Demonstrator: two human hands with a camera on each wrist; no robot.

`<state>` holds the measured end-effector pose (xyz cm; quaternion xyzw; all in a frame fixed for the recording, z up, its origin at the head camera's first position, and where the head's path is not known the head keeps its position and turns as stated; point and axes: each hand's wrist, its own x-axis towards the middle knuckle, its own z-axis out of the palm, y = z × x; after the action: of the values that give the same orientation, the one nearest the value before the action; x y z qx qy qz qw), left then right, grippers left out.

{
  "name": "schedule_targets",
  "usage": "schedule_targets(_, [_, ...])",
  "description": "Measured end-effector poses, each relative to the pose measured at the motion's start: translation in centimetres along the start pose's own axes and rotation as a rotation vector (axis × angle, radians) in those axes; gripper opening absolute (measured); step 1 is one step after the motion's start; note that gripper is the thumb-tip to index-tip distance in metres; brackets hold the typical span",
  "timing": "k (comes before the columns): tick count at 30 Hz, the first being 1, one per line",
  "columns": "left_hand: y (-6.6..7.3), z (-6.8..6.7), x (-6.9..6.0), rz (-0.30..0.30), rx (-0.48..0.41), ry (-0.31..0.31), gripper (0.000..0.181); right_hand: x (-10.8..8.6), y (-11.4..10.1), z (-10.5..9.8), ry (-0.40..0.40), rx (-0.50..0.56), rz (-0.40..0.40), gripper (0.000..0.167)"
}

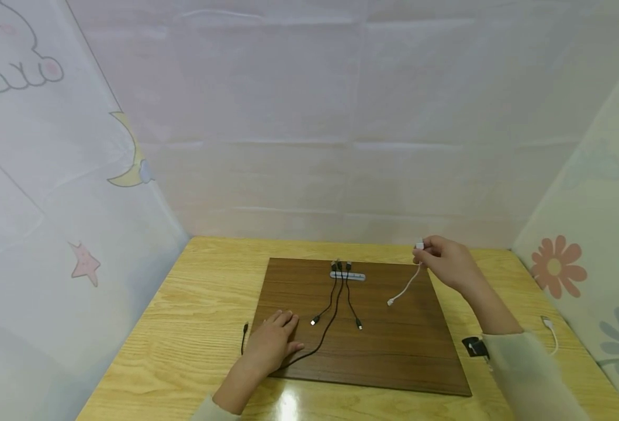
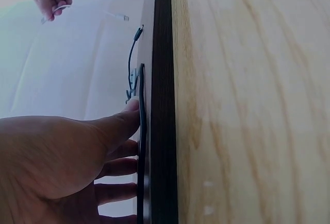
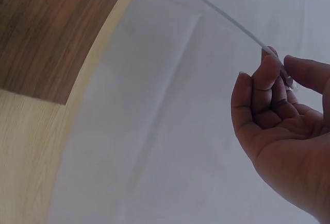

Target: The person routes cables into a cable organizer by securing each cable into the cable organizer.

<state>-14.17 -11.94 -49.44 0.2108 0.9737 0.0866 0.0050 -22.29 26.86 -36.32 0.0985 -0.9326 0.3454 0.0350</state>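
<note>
My right hand [image 1: 450,264] pinches a short white USB cable [image 1: 407,285] by one plug, above the far right part of a dark brown board [image 1: 393,356]. The cable's other end dangles to the lower left. In the right wrist view, the thumb and fingers of the right hand [image 3: 281,118] close around the plug and partly hide it. My left hand [image 1: 271,344] rests on the board's left edge with relaxed fingers, beside a long black cable [image 1: 320,344]. A white cable clip [image 1: 357,276] near the board's far edge carries several black cables.
On the wooden table [image 1: 183,339], a short black cable [image 1: 244,336] lies left of the board, partly hidden by the left hand. A second white USB cable [image 1: 552,332] lies at the right edge. A black item [image 1: 475,347] is at the right wrist. Printed cloth walls enclose the table.
</note>
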Motion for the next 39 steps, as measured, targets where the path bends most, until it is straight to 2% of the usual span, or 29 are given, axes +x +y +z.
schedule_targets(8, [-0.2,0.2,0.1,-0.003,-0.01,-0.006,0.066,0.3,-0.8,1.1,-0.028,0.094,0.005,0.032])
schedule_targets(16, [-0.3,0.0,0.1,0.019,0.026,-0.026,0.064,0.7,-1.3,2.1,-0.072,0.251,0.003,0.03])
schedule_targets(22, [-0.3,-1.0,0.4,0.036,0.025,-0.056,0.058,1.0,-1.7,2.7,-0.108,0.32,0.002,0.037])
schedule_targets(28, [0.1,-2.0,1.5,0.007,0.021,-0.079,0.041,1.0,-2.2,3.3,-0.1,0.317,-0.036,0.032])
schedule_targets(34, [1.5,-2.3,3.1,-0.032,-0.015,-0.009,0.021,1.1,-2.9,3.7,-0.08,0.315,-0.093,0.026])
schedule_targets(39, [3.2,-2.2,4.9,-0.005,-0.108,0.094,0.027,1.4,-3.3,4.2,-0.075,0.326,-0.11,0.025])
